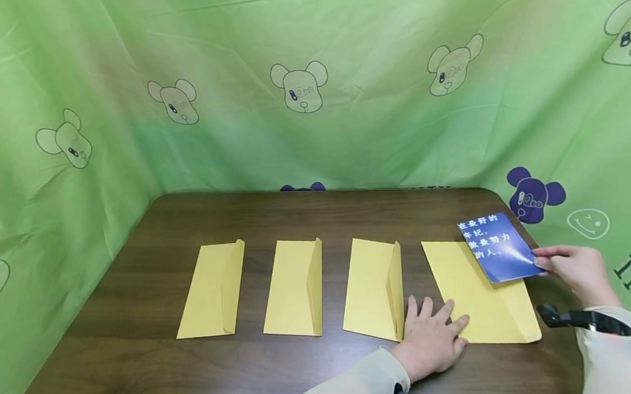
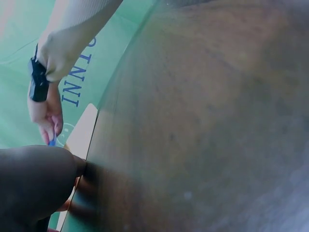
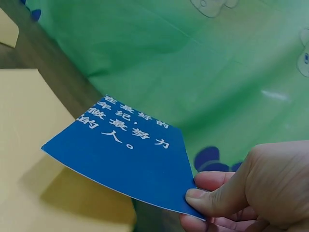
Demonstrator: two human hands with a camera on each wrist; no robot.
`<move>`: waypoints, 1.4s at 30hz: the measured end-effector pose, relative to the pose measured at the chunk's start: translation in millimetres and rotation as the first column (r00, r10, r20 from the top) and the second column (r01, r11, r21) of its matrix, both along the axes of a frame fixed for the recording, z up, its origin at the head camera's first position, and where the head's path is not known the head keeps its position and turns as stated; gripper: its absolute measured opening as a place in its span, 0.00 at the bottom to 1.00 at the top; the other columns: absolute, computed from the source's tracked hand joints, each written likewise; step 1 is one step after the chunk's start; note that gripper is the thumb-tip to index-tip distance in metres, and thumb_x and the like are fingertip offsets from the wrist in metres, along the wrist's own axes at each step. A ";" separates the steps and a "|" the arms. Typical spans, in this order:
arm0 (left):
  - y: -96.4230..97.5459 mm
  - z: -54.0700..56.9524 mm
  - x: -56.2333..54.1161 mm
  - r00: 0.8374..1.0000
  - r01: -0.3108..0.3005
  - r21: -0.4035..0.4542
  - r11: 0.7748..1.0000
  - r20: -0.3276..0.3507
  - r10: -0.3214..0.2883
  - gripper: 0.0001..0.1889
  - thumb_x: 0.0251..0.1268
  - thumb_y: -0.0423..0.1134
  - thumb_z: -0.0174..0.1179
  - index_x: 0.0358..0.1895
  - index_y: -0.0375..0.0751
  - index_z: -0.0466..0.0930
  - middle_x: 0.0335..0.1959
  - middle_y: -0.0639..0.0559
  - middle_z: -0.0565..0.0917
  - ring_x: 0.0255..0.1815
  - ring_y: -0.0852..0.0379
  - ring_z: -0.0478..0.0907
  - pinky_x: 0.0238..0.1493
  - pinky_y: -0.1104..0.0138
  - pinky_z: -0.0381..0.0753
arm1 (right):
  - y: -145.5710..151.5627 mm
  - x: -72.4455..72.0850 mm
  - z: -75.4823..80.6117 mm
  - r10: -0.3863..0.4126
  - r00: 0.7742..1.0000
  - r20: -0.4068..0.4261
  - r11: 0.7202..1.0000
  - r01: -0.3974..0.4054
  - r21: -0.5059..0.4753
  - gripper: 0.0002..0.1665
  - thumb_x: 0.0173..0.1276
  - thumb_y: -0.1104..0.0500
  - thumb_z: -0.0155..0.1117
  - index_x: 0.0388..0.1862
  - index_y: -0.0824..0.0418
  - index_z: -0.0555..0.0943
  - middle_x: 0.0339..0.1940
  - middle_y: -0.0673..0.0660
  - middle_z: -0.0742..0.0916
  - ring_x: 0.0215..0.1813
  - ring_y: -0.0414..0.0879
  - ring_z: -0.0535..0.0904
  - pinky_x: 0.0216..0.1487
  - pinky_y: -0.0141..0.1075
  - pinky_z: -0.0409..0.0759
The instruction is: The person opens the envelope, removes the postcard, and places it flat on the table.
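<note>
My right hand (image 1: 578, 267) pinches a blue card (image 1: 500, 248) by its right corner, thumb on top. White Chinese characters run across the card, and light glares off it in the head view. It is held above a wide yellow paper sheet or unfolded envelope (image 1: 483, 313), casting a shadow on it in the right wrist view. My left hand (image 1: 432, 338) lies palm down with fingers spread, fingertips over that sheet's left edge. The left wrist view mostly shows the dark tabletop (image 2: 193, 121), with the left hand dark and partly cut off.
Three narrower yellow envelopes, a left one (image 1: 206, 290), a middle one (image 1: 291, 287) and a right one (image 1: 371, 288), lie in a row, each with a slightly raised flap along its right side. A green printed curtain (image 1: 235, 154) hangs behind and beside the brown table (image 1: 140, 368).
</note>
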State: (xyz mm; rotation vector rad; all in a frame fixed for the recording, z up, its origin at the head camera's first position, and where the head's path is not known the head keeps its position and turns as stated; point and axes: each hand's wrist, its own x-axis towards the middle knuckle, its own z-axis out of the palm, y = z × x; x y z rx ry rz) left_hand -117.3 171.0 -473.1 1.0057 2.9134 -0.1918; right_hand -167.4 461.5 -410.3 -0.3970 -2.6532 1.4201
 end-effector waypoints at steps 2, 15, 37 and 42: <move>0.3 0.0 0.2 1.000 -0.004 -0.005 1.000 0.006 0.004 0.24 0.76 0.67 0.29 0.73 0.88 0.49 0.76 0.78 0.52 0.76 0.61 0.51 0.74 0.53 0.49 | -6.4 -9.2 -0.6 0.001 1.000 -0.011 1.000 -0.001 0.027 0.10 0.65 0.69 0.64 0.32 0.56 0.88 0.23 0.43 0.87 0.22 0.38 0.84 0.28 0.30 0.82; -0.7 1.9 0.1 1.000 0.004 0.023 1.000 0.014 -0.005 0.24 0.77 0.66 0.30 0.73 0.87 0.51 0.76 0.77 0.52 0.76 0.61 0.51 0.74 0.54 0.49 | -47.5 -62.9 -2.6 0.005 0.995 -0.098 0.999 -0.011 -0.052 0.19 0.66 0.73 0.61 0.52 0.87 0.75 0.22 0.37 0.83 0.23 0.35 0.83 0.30 0.31 0.84; -0.3 -0.4 -4.0 0.999 0.013 -0.005 1.000 0.046 -0.013 0.24 0.77 0.66 0.27 0.73 0.88 0.48 0.77 0.77 0.51 0.77 0.60 0.49 0.73 0.54 0.49 | -69.5 -121.3 -29.8 -0.228 0.973 0.035 0.916 0.226 -0.332 0.25 0.67 0.71 0.64 0.62 0.77 0.75 0.18 0.37 0.82 0.24 0.33 0.83 0.37 0.31 0.84; -0.6 -0.1 -4.0 0.998 0.017 0.001 1.000 0.058 -0.017 0.24 0.77 0.66 0.27 0.73 0.87 0.48 0.77 0.77 0.50 0.77 0.60 0.49 0.74 0.53 0.48 | -71.7 -125.3 -34.7 -0.243 0.969 0.038 0.929 0.244 -0.278 0.23 0.68 0.69 0.64 0.61 0.77 0.76 0.16 0.37 0.80 0.22 0.33 0.83 0.34 0.29 0.84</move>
